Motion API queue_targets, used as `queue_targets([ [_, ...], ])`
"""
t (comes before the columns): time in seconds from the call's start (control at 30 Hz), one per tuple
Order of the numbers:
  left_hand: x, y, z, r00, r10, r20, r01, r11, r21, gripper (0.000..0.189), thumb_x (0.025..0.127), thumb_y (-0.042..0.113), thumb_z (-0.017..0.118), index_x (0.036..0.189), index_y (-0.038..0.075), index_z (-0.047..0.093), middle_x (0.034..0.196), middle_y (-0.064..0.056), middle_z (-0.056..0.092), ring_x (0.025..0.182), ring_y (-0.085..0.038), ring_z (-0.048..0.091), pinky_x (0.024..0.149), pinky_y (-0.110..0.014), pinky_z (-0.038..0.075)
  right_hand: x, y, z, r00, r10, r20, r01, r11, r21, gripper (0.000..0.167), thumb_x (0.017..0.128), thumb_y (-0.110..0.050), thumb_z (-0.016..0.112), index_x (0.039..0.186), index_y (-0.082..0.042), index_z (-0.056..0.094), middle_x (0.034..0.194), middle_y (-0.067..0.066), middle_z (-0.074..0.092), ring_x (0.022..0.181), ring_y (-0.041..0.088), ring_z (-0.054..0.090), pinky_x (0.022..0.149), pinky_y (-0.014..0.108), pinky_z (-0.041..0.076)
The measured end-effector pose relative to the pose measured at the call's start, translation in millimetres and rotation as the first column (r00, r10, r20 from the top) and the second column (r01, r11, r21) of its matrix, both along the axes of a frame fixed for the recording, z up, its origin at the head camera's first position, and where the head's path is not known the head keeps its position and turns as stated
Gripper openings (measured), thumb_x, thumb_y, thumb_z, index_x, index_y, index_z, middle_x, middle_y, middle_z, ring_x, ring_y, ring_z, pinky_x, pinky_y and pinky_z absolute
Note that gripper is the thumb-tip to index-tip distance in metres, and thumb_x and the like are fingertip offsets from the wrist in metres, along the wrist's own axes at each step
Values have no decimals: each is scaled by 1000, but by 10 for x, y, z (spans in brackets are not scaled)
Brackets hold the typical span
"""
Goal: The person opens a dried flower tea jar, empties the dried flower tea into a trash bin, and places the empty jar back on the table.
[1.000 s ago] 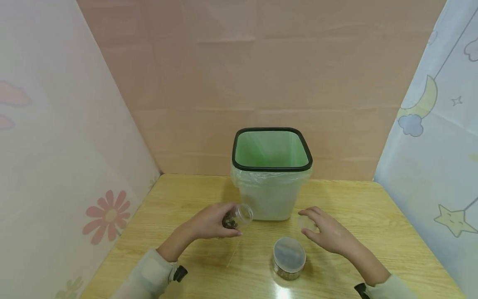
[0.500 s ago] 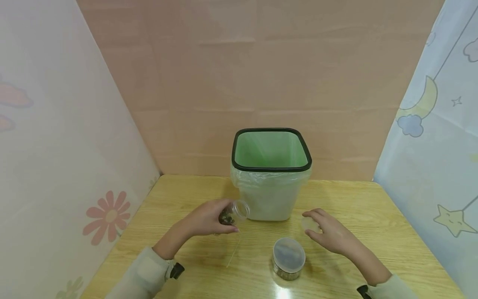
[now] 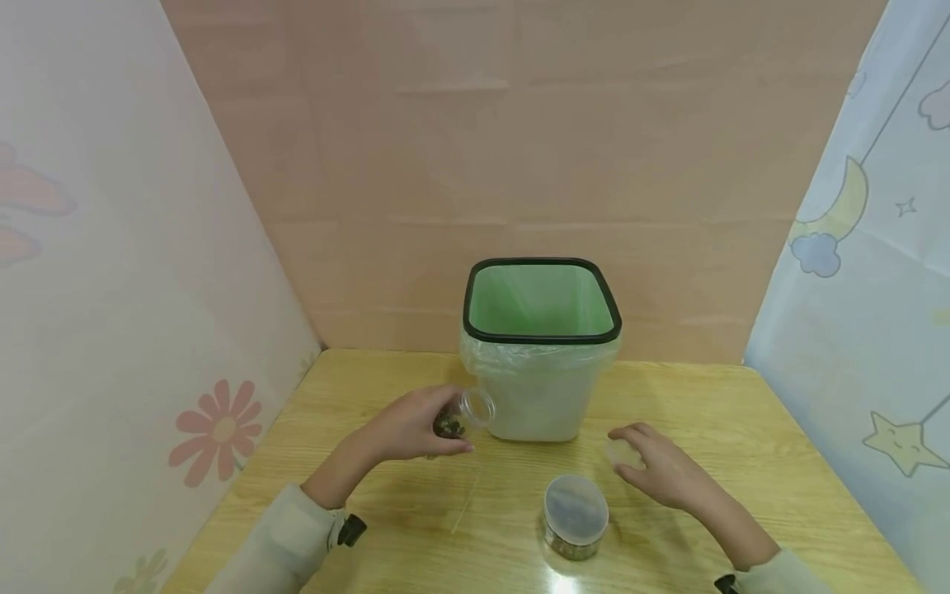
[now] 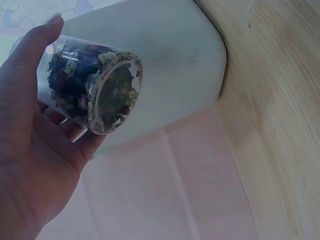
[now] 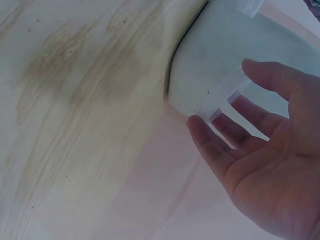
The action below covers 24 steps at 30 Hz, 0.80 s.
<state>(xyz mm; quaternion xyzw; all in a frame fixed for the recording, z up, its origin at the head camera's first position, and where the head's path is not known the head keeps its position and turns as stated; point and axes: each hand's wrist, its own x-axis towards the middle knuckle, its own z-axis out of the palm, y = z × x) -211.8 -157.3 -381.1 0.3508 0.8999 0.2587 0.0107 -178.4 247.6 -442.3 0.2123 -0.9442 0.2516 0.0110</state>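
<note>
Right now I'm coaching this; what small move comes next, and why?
Probably lift the jar above the bin: the jar is uncapped, tilted in the left hand beside the bin, with dried pieces inside, while the right hand holds a lid.

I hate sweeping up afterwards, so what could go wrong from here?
Spill: the left hand holds the open jar tilted, its mouth not over the opening of the bin, so the dried-looking pieces might fall onto the table.

Drop: the right hand holds the translucent lid by its edge, so it could slip.

Knock: the lidded container stands nearby and might get bumped.
</note>
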Motion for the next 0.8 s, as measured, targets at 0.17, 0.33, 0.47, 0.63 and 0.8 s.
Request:
queue_targets([
  [0.17,-12,-19,28,1000,-2,-12,2,1000,-5,63,85,55,77,131,17,58,111,4,67,92,-5,60,80,-30,54,-17,22,-63,1000,-6,-4,6,1000,23,42,89,-16,77,126,-1,63,126,20,60,103,37,65,81,51,56],
  [0.33,-18,-24,61,1000,0,-17,0,1000,9,63,84,53,79,132,17,58,112,4,67,94,-6,61,82,-32,54,-46,40,-110,1000,-13,17,12,999,52,43,89,-16,76,126,1,63,123,19,61,107,41,63,86,55,54],
  [0.47,-18,-27,89,1000,13,-14,-13,1000,4,62,84,54,79,130,17,59,109,8,66,92,-6,60,80,-30,53,-73,62,-147,999,-12,45,9,998,66,43,89,-17,77,126,1,63,123,21,61,109,43,62,88,57,53],
  [0.63,-28,-40,150,999,24,-22,-24,1000,-4,63,84,54,79,130,16,59,106,11,64,90,-5,60,77,-28,53,-86,85,-184,997,-14,76,7,997,82,43,89,-15,77,125,3,63,125,25,59,109,46,61,88,57,53],
  [0.8,-35,-51,211,1000,22,-11,-22,1000,-4,61,84,53,79,129,17,58,106,9,65,88,-6,59,76,-27,53,-103,89,-209,995,-15,96,4,993,119,41,86,-12,79,122,2,64,120,23,60,105,43,63,86,55,55],
])
